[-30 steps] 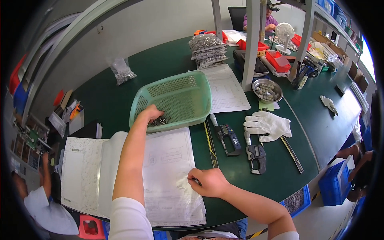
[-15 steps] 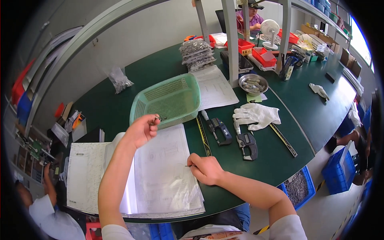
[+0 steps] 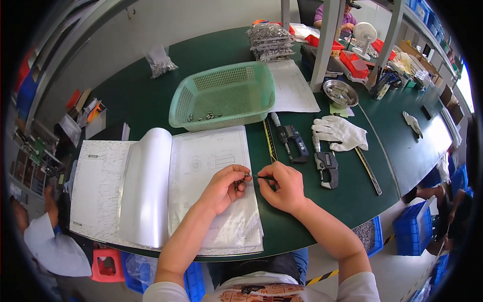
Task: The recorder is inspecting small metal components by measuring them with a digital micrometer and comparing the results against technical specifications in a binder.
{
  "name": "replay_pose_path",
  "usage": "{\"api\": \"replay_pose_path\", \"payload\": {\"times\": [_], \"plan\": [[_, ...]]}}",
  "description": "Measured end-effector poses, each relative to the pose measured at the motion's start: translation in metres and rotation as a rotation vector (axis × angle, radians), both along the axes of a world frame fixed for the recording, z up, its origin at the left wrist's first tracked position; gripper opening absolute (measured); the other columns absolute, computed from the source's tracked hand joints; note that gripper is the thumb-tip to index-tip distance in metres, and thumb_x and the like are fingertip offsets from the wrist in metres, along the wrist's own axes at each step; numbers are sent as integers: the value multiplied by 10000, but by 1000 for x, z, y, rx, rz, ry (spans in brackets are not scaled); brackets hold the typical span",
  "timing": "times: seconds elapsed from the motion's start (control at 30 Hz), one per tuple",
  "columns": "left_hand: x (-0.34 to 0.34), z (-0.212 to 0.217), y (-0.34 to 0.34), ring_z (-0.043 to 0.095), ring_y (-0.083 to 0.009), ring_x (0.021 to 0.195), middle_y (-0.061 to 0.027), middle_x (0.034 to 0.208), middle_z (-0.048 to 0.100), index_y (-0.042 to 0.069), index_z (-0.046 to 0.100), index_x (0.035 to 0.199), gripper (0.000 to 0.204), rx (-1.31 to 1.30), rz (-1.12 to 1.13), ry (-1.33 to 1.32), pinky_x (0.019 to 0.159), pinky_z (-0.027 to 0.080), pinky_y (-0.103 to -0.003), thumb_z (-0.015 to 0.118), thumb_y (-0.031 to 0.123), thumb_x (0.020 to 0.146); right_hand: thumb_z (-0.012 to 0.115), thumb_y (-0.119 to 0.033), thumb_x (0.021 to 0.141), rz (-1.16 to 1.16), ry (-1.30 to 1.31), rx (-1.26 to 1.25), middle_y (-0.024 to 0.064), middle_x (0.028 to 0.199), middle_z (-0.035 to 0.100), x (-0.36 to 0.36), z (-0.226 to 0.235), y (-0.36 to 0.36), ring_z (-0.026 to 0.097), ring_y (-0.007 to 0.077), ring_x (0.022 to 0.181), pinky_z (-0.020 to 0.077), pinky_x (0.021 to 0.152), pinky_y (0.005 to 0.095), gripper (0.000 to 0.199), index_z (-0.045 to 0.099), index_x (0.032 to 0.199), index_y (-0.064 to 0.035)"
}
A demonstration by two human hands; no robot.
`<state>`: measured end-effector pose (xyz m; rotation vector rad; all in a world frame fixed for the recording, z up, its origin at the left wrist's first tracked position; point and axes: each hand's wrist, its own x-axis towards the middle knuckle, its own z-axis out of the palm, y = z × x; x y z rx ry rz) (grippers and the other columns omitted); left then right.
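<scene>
My left hand point(image 3: 224, 190) pinches a small metal part point(image 3: 247, 175) between thumb and forefinger, above the right page of an open binder of drawings point(image 3: 211, 156). More small metal bits seem to sit in its curled fingers. Facing it, my right hand point(image 3: 283, 187) is closed on a thin dark tool point(image 3: 263, 177), whose tip points at the part; its exact kind is unclear. Beyond the binder stands a green plastic basket point(image 3: 226, 122) with several small metal parts point(image 3: 209, 116) at its near left. Two digital micrometers point(image 3: 294, 143) lie right of the basket.
A white glove point(image 3: 342, 132) lies by the micrometers, near a metal bowl of parts point(image 3: 340, 93). Bagged parts point(image 3: 270, 43) are stacked at the back. A grey shelf post point(image 3: 326, 45) rises there. Co-workers sit at the far side and left; blue crates point(image 3: 413, 226) stand right.
My left hand has come back from the basket toward my right hand, the two now nearly meeting over the binder. Small parts now show in the basket. The view has shifted.
</scene>
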<state>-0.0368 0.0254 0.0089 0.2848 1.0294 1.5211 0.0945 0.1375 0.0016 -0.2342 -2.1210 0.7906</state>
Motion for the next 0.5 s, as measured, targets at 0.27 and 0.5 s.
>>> {"api": "replay_pose_path", "payload": {"times": [0.27, 0.5], "plan": [[8, -2, -7, 448, -51, 609, -36, 781, 560, 30, 526, 917, 126, 6, 63, 53, 528, 389, -187, 499, 96, 813, 622, -31, 618, 43, -100, 26, -6, 601, 498, -1, -1, -2, 487, 122, 447, 372, 431, 249, 162, 529, 735, -93], [13, -2, -9, 447, -50, 595, -25, 770, 556, 17, 530, 923, 138, -19, 118, 173, 526, 386, -181, 521, 105, 817, 626, 34, 591, 69, -19, 41, 16, 543, 458, -6, -5, -1, 412, 105, 404, 315, 375, 217, 197, 522, 734, -53]]}}
